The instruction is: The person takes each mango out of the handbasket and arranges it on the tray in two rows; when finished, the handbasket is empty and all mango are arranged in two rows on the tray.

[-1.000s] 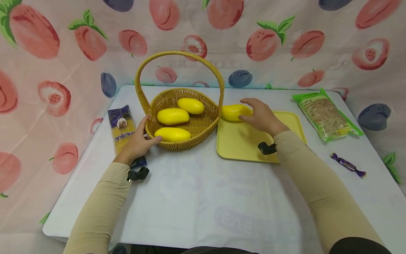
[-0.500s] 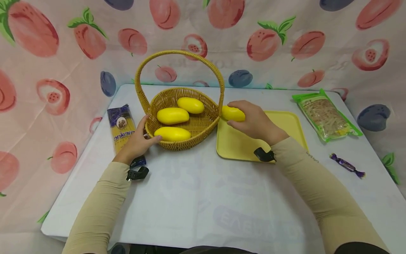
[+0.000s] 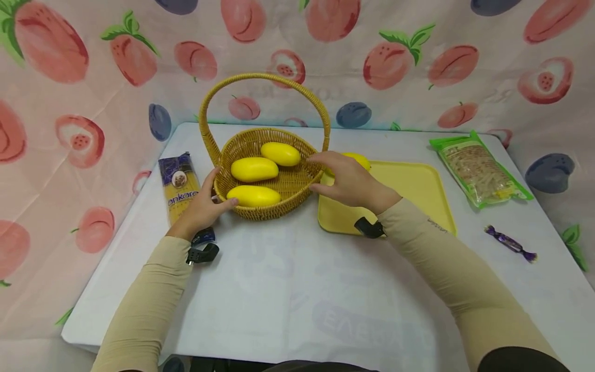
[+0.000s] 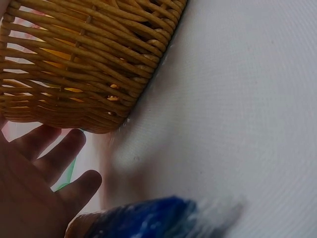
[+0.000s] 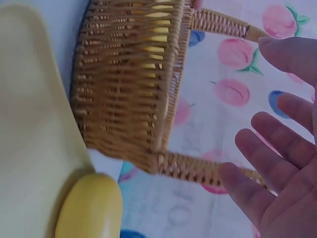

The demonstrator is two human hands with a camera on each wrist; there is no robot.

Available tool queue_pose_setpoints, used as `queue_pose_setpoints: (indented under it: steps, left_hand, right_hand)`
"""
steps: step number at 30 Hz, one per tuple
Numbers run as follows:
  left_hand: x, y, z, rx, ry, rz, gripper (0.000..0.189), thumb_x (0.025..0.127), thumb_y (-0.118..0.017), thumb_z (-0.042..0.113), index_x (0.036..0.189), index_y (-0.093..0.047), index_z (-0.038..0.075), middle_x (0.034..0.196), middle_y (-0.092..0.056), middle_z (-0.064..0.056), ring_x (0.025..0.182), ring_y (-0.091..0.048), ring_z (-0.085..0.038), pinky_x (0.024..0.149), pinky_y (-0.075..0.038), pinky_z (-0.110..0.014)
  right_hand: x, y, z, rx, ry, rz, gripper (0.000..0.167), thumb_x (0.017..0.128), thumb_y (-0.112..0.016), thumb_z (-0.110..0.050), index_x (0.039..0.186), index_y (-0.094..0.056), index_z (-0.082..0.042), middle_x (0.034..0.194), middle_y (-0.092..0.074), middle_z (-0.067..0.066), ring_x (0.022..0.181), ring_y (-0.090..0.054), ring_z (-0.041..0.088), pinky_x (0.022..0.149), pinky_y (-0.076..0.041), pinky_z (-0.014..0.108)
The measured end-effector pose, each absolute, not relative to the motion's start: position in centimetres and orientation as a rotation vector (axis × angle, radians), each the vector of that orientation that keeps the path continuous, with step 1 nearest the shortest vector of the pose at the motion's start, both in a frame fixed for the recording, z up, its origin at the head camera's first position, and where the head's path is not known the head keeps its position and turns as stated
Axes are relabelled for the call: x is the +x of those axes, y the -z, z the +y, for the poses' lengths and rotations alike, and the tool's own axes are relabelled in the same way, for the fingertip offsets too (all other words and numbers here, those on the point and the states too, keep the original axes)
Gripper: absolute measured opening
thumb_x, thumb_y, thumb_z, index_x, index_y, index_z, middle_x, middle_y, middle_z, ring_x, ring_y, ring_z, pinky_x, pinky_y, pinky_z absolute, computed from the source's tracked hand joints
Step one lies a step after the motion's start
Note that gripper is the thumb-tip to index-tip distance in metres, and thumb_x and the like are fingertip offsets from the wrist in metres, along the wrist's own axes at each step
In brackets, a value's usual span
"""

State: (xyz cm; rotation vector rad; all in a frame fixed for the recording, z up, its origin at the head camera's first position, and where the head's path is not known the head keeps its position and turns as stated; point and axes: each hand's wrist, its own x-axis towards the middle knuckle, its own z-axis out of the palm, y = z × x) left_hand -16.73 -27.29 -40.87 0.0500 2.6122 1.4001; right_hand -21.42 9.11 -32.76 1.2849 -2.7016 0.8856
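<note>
A wicker basket (image 3: 297,194) with a tall arched handle (image 3: 265,76) stands on the table. Inside lie a front mango (image 3: 253,196), a middle mango (image 3: 254,169) and a back mango (image 3: 281,154), all smooth and yellow. My left hand (image 3: 201,209) rests against the basket's left side, thumb at the rim; its other fingers (image 4: 64,153) extend beside the weave. At the basket's right rim, my right hand (image 3: 350,181) is held with spread fingers and nothing in it. Behind it, partly hidden, another mango (image 5: 91,210) lies at the yellow tray's (image 3: 386,219) far left corner.
A blue and yellow Ankara pasta packet (image 3: 178,188) lies left of the basket, partly under my left hand. On the right are a green-edged clear food bag (image 3: 481,168) and a purple wrapped candy (image 3: 510,244). A fruit-print cloth (image 3: 409,103) hangs behind the white table (image 3: 279,289).
My right hand has moved left from the mango on the tray to the basket's right rim, leaving that mango behind. The left hand and the basket have stayed put.
</note>
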Motion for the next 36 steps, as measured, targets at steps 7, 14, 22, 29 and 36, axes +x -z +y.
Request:
queue_pose_setpoints:
  steps: [7,14,22,29,36]
  left_hand:
    - [-16.8,41.0,-27.2,0.052,-1.409,2.607,0.103,0.092,-0.069,0.052,0.162,0.003,0.030,0.165,-0.013,-0.017,0.143,-0.029,-0.042,0.113,-0.029,-0.055]
    - [-17.0,41.2,-27.3,0.068,-1.418,2.606,0.102,0.092,-0.069,0.051,0.162,0.003,0.031,0.164,-0.014,-0.016,0.142,-0.031,-0.041,0.113,-0.030,-0.055]
    - [-16.8,41.3,-27.2,0.063,-1.439,2.589,0.102,0.092,-0.069,0.049,0.162,0.003,0.028,0.165,-0.011,-0.015,0.144,-0.027,-0.043,0.115,-0.026,-0.055]
    - [-16.7,41.1,-27.2,0.064,-1.436,2.595,0.102,0.092,-0.069,0.048,0.162,0.003,0.028,0.166,-0.009,-0.014,0.144,-0.026,-0.043,0.115,-0.026,-0.055]
    - [-16.7,41.2,-27.4,0.059,-1.422,2.603,0.101,0.092,-0.069,0.049,0.162,0.003,0.031,0.165,-0.010,-0.014,0.143,-0.029,-0.043,0.113,-0.029,-0.055]
  right_hand:
    - [-22.2,33.4,6.9,1.308,-0.878,-2.805,0.058,0.093,-0.074,-0.024,0.142,-0.053,-0.002,0.141,-0.054,0.013,0.133,-0.047,0.028,0.111,-0.035,0.039]
    - [-23.0,34.6,4.4,1.329,-0.833,-2.898,0.058,0.093,-0.073,-0.028,0.142,-0.053,-0.004,0.144,-0.053,0.010,0.135,-0.045,0.026,0.113,-0.033,0.038]
    - [-23.4,35.5,2.6,1.335,-0.863,-2.998,0.064,0.094,-0.073,-0.031,0.146,-0.049,-0.004,0.147,-0.049,0.011,0.138,-0.041,0.027,0.115,-0.030,0.039]
    - [-23.7,36.0,1.2,1.311,-0.875,-3.049,0.068,0.092,-0.075,-0.036,0.147,-0.049,-0.005,0.149,-0.048,0.010,0.139,-0.041,0.026,0.114,-0.031,0.036]
    - [-23.8,36.0,-0.4,1.292,-0.856,-3.124,0.071,0.090,-0.076,-0.038,0.147,-0.049,-0.006,0.149,-0.048,0.008,0.139,-0.041,0.023,0.114,-0.031,0.034]
